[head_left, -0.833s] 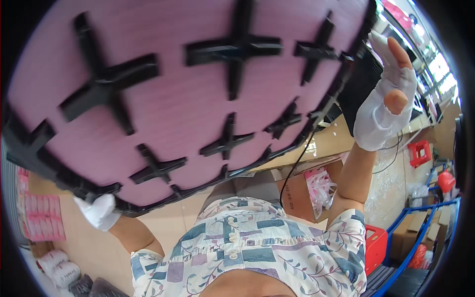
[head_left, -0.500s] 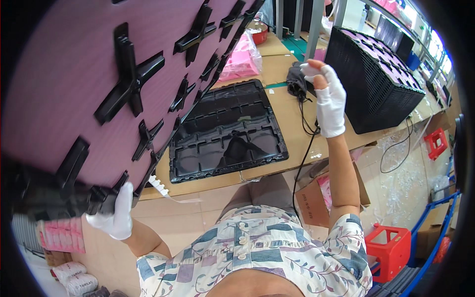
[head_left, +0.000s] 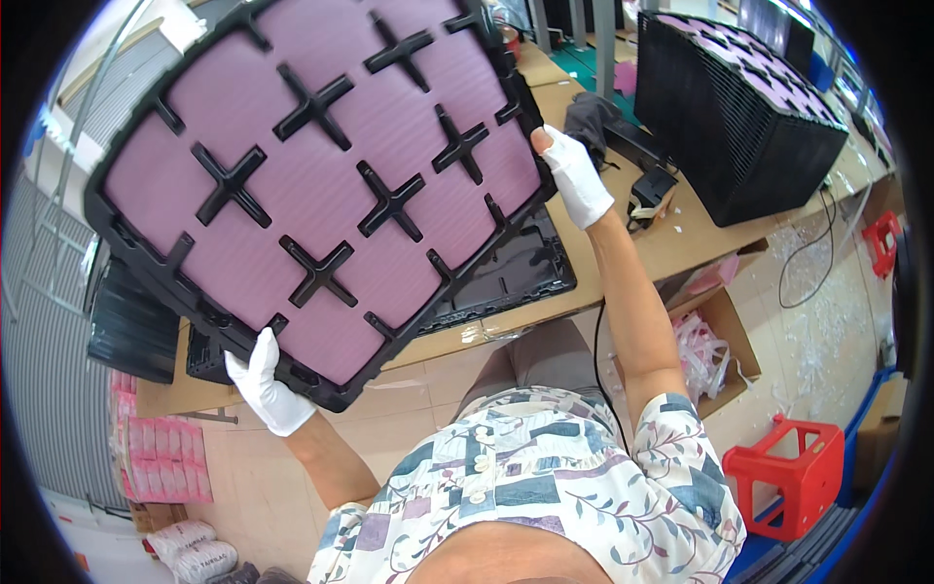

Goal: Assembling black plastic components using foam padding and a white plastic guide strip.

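A black plastic tray [head_left: 318, 271] with cross-shaped black dividers and a pinkish-purple surface between them is held tilted in front of me, over the table. My left hand [head_left: 268, 387], in a white fingerless glove, is closed on its near left edge. On the right side, my right hand [head_left: 576, 180], gloved the same way, grips the tray's rim; the fingers behind the rim are hidden. Beneath the raised tray, a shiny black tray [head_left: 535, 261] lies flat on the cardboard-covered table [head_left: 623, 261], mostly covered from sight.
A tall stack of black trays [head_left: 715, 136] stands on the table at the right, pink-purple on top. Near it lie a dark handheld device [head_left: 654, 187] and a cable. An open carton [head_left: 725, 360] and a red stool [head_left: 786, 477] are at lower right; pink packs [head_left: 167, 453] at left.
The pink-purple tray has swung away from the upper left to the middle, its face now fully in view. My right hand, free before, has come to its right rim.
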A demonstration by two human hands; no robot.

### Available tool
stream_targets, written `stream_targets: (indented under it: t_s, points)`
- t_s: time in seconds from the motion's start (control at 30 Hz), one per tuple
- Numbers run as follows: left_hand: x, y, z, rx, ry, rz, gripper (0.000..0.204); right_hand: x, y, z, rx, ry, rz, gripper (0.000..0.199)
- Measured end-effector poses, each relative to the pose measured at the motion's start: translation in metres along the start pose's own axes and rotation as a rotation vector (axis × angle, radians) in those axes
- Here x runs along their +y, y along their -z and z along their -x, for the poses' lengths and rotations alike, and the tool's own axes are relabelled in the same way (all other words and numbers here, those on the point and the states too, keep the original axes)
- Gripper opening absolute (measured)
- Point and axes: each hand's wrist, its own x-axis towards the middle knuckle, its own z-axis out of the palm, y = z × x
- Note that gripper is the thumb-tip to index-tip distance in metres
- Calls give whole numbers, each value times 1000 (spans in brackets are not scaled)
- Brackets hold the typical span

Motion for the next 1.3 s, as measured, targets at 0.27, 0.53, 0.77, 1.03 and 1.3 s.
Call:
stream_targets:
  t_s: [0.27, 0.53, 0.77, 1.03, 1.3]
  points:
    - [-58, -16, 15, 47, 426, 111, 46, 10, 54, 42, -23, -34, 443, 55]
    - [-87, -15, 13, -2, 666, 304, 37, -7, 61, 42, -66, 30, 767, 62]
    - [-83, -36, 15, -13, 713, 309, 27, -68, -50, 81, -263, 875, 1004, 81]
    - [-75, -66, 10, -145, 709, 421, 26, -78, -108, 125, -661, 725, 1024, 37]
    - [-50, -191, 16, -391, 911, 698, 12, -107, -45, 135, -187, 946, 1186, 41]
